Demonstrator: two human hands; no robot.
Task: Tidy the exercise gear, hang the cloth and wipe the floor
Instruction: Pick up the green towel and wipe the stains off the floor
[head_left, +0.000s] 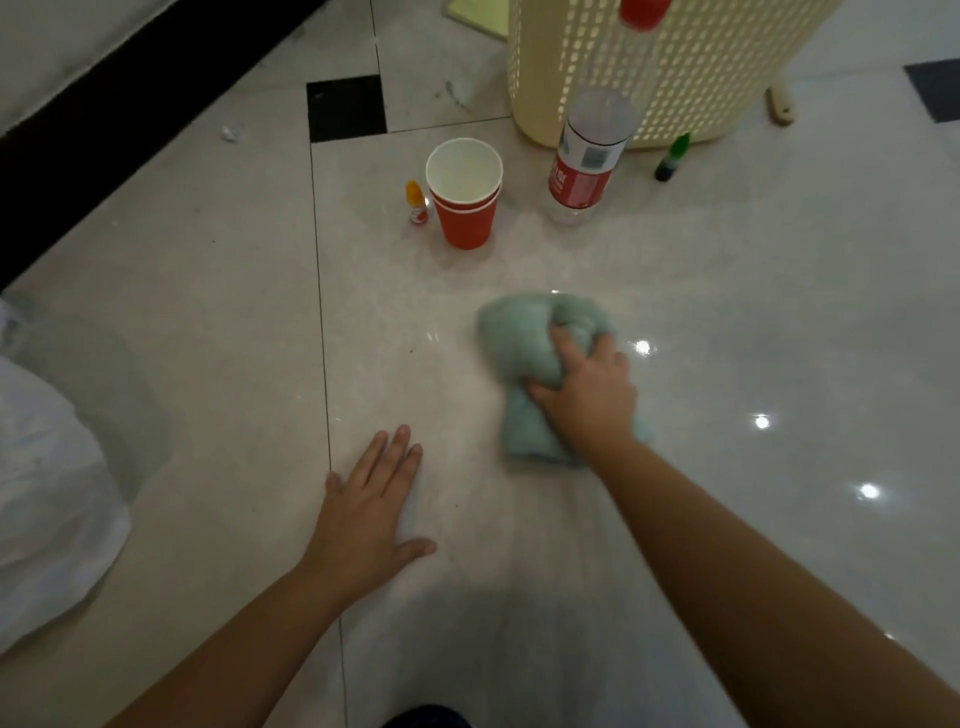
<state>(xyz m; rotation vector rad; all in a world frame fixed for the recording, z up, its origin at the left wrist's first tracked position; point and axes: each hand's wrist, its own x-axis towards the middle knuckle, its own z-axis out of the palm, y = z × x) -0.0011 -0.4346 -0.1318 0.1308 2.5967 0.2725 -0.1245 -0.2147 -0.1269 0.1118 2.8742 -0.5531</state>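
A crumpled pale green cloth (524, 353) lies on the glossy beige tiled floor (753, 312) in the middle of the view. My right hand (589, 395) presses down on its near right part, fingers closed into the fabric. My left hand (369, 509) rests flat on the floor to the left of the cloth, fingers spread, holding nothing. The cloth looks blurred at its edges.
Beyond the cloth stand stacked red paper cups (465, 195), a small orange-capped bottle (417, 203), a clear water bottle with red label (589, 156), a small green bottle (671, 158) and a cream perforated basket (670, 67). White fabric (47, 493) lies at the left. A black skirting (104, 130) runs along the far left.
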